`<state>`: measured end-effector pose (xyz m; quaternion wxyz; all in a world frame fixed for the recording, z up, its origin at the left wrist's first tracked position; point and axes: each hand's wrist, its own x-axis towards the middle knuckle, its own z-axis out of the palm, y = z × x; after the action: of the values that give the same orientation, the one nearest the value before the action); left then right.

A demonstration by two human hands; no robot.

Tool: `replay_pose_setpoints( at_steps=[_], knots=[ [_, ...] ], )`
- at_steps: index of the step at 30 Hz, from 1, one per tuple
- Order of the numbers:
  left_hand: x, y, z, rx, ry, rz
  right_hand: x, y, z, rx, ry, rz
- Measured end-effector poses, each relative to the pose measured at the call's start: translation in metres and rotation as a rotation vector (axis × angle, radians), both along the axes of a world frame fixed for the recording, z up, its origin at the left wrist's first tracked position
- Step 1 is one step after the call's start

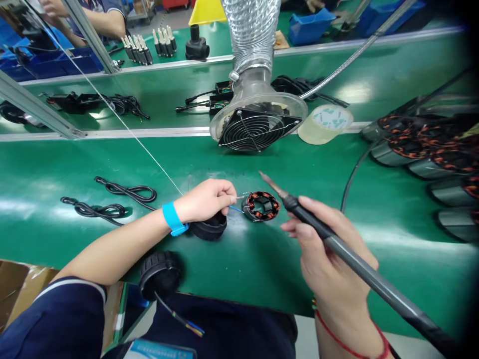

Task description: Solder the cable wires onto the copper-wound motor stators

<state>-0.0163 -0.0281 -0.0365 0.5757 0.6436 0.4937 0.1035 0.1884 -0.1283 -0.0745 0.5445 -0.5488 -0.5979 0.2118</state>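
Observation:
My left hand (209, 200), with a blue band at the wrist, pinches a thin wire just left of a small ring-shaped motor stator (250, 213) with copper windings. A blue wire (235, 209) runs from beside the fingertips to the stator. Beneath that hand lies a round black cap (208, 230), partly covered. Closed around a soldering iron (359, 269), my right hand (324, 264) is right of the stator. The iron's tip points up and left, above the stator and apart from it. A thin pale strand (138, 140) slants down to behind my left hand.
Another black cap (160, 274) with colored wires is near the front edge. Two coiled black cables (130, 192) lie left. A fan hood (258, 130) on a foil duct overhangs the back, beside a tape roll (324, 127). Several larger stators (396, 154) stand right. Another person's arm (101, 22) shows top left.

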Motion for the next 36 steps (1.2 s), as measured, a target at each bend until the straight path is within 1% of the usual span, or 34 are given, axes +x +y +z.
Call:
replay_pose_setpoints(
  at_steps=[4, 7, 17, 21, 26, 31, 36],
  knots=[
    [0.001, 0.001, 0.002, -0.031, -0.008, 0.018, -0.002, -0.009, -0.018, 0.222, 0.009, 0.006],
    [0.001, 0.004, 0.002, -0.04, -0.006, 0.017, -0.003, -0.008, -0.023, 0.311, -0.019, 0.015],
    [0.003, 0.006, 0.003, -0.027, 0.02, -0.01, -0.006, -0.009, -0.022, 0.248, -0.047, -0.005],
    [0.004, 0.006, 0.003, -0.034, 0.015, -0.005, -0.007, -0.009, -0.02, 0.245, -0.052, -0.008],
    [0.004, 0.007, 0.001, -0.042, -0.023, 0.004, -0.008, -0.008, -0.019, 0.232, -0.06, -0.048],
    [0.005, 0.007, 0.001, -0.05, -0.036, 0.015, -0.008, -0.007, -0.019, 0.224, -0.039, -0.042],
    [0.006, 0.008, 0.002, -0.069, -0.031, 0.028, -0.01, -0.007, -0.02, 0.245, -0.026, -0.076]
  ],
)
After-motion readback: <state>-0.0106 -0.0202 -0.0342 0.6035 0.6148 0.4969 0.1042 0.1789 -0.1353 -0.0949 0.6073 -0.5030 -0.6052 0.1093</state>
